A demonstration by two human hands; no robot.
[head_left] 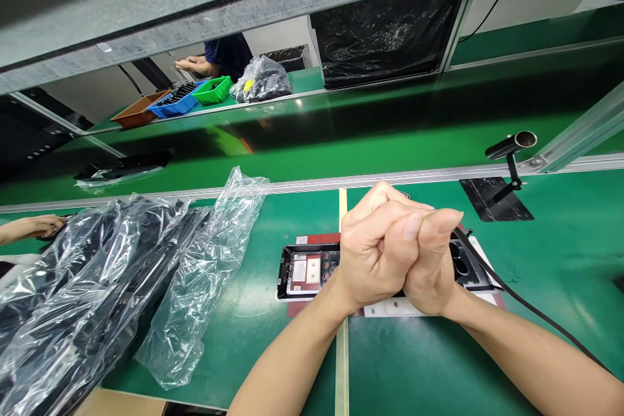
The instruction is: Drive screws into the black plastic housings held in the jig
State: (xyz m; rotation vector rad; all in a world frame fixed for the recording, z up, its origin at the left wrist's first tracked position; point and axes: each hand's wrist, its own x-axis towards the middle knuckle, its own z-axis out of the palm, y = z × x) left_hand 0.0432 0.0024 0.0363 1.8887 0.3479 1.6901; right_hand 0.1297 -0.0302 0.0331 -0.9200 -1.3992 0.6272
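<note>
My left hand (373, 250) and my right hand (431, 260) are pressed together, fingers curled, above the bench. What they hold, if anything, is hidden inside the grip. Below and behind them lies a long black housing (283, 273) with a pale rim. A white label and a light block show in its left end, and dark oval openings in its right end. Reddish plates and a white strip (385, 309) with holes lie under it. A black cable (531, 313) runs from behind my right hand towards the lower right; its near end is hidden.
Black parts in clear plastic bags (97, 279) cover the left of the bench, near another person's hand (36, 227). A black tube holder (511, 146) stands at right. Behind the rail are coloured bins (178, 99) and another person's hands (197, 65). A metal beam (219, 19) crosses overhead.
</note>
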